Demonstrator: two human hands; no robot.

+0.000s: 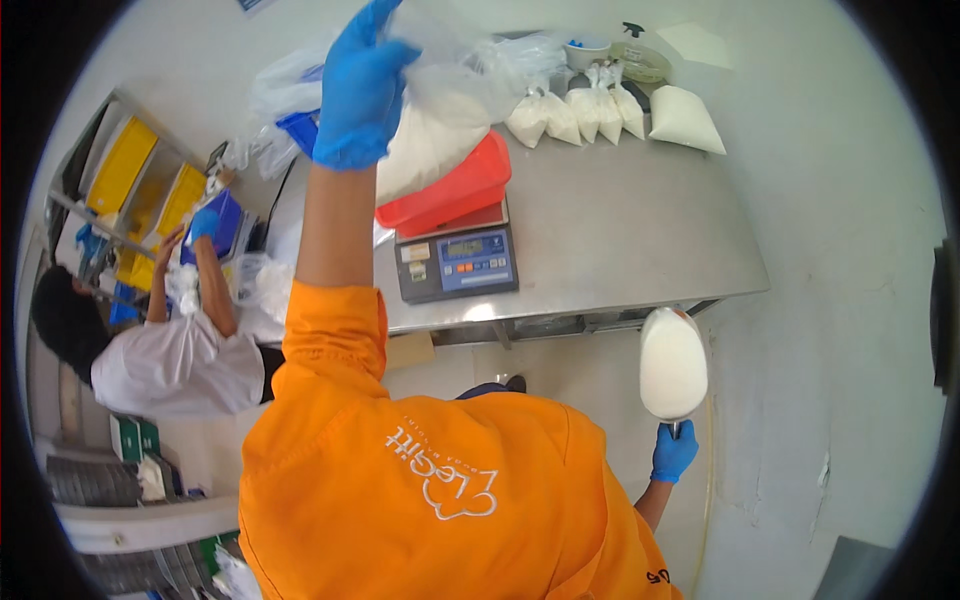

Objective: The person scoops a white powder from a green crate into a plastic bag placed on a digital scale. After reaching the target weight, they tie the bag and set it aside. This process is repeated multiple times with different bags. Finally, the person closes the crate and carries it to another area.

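My left hand (362, 95), in a blue glove, is raised over the table at the upper edge and grips the loose top of a clear plastic bag (437, 128). White powder fills the bag's lower part, which rests in a red plastic tray (455, 196). Beneath that tray stands a digital scale (458, 266) with a lit display. Off the table's right front corner, my right hand (675, 452), also gloved in blue, is closed round the handle of a metal scoop (672, 414). White powder (673, 365) is heaped in the scoop.
Several small tied bags of white powder (585, 118) and a larger bag (686, 118) line the steel table's (620, 220) back, near a spray bottle (632, 50) and white bowl (588, 54). At left, a co-worker (180, 365) handles things near a blue bin (222, 225) and a shelf of yellow bins (122, 165).
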